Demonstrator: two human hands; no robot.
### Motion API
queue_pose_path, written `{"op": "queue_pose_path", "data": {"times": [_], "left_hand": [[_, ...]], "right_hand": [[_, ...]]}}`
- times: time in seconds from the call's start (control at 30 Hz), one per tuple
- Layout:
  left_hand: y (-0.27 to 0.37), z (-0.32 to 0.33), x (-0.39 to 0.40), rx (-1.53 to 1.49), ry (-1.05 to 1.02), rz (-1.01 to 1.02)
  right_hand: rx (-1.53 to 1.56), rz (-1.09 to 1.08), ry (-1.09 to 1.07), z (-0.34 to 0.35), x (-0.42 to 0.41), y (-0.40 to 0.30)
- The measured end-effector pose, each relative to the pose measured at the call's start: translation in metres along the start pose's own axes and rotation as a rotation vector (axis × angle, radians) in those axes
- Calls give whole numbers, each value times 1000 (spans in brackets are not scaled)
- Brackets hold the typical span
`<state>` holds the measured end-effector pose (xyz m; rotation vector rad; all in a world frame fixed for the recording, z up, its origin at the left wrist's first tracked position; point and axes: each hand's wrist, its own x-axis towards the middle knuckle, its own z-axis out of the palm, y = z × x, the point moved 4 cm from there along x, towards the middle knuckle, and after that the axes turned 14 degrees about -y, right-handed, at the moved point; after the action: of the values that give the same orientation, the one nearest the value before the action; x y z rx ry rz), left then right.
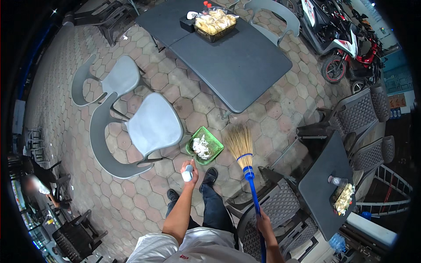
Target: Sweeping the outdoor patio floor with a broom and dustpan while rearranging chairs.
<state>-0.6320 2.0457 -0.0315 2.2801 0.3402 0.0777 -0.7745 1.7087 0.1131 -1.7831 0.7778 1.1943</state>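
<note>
My left hand (190,171) grips the pale upright handle (187,175) of a green dustpan (213,148). White crumpled paper scraps (201,147) lie in the pan, just ahead of my shoes. In my right hand (265,223) is the blue stick of a straw broom (252,194). Its bristles (239,139) point away from me, to the right of the dustpan; whether they touch the paving I cannot tell.
Two grey plastic chairs (154,121) stand left of the dustpan. Ahead is a dark folding table (236,65) bearing a basket of bagged snacks (215,23). Woven-back chairs (276,203) and a second table (315,194) stand at right. Motorbikes (342,49) are parked beyond. A person (42,187) sits far left.
</note>
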Motion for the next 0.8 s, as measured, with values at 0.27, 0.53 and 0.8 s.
{"op": "queue_pose_path", "data": {"times": [0.27, 0.53, 0.8], "left_hand": [[-2, 5, -5, -1, -55, -116], [-7, 2, -17, -8, -65, -110], [-14, 3, -23, -78, -61, -130]], "right_hand": [[-158, -134, -29, 13, 30, 16], [57, 82, 0, 6, -9, 47], [-183, -158, -59, 49, 31, 29]]}}
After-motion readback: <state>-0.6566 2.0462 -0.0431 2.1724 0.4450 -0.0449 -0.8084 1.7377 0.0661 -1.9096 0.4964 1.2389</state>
